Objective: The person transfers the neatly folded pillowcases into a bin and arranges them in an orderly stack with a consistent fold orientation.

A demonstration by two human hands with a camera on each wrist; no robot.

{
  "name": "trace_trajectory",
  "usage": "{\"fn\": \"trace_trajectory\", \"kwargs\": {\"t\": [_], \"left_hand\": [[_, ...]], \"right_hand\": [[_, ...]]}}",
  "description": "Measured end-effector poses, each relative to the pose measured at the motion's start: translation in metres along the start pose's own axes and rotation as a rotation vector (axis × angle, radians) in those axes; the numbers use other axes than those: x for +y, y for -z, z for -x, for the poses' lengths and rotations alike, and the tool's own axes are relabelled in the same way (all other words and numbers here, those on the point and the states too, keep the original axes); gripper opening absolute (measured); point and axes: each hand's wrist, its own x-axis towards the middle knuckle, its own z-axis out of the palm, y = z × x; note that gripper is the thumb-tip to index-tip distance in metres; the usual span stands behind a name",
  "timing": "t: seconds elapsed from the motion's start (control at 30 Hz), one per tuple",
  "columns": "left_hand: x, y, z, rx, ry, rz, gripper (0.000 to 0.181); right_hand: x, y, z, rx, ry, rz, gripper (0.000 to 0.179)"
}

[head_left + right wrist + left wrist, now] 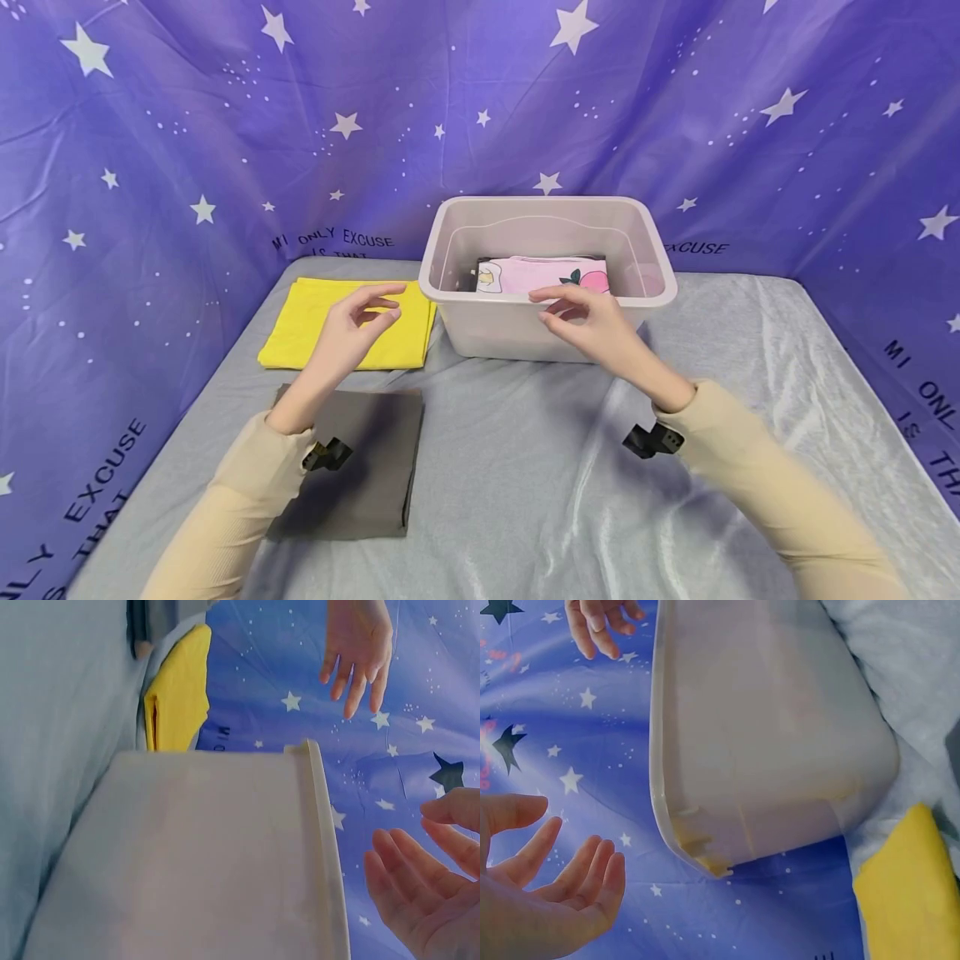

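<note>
The bin [502,331] partly hides the pink cloth [525,274] inside.

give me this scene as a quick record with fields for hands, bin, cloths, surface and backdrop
left hand: raised, holding nothing, fingers loosely bent
right hand: raised near the bin's near side, holding nothing, fingers loosely bent
bin: pale, upright, open at the top
in bin: pink cloth with a printed fruit
left of bin: yellow cloth, folded flat
nearer the person: gray-brown cloth, folded, partly behind the left arm
surface: gray table covering, wrinkled
backdrop: purple curtain with white stars
</note>
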Motion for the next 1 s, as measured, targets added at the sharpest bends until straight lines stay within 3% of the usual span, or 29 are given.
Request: {"fn": "trace_trajectory", "kwargs": {"t": [0.47,1.0], "left_hand": [[-0.028,0.012,0.026,0.039,0.002,0.012,0.032],[-0.050,0.025,0.052,0.081,0.000,0.057,0.031]], "right_hand": [[0.002,-0.034,0.010,-0.070,-0.043,-0.097,0.026],[0.016,-0.078,0.016,-0.119,-0.107,-0.166,0.025]]}}
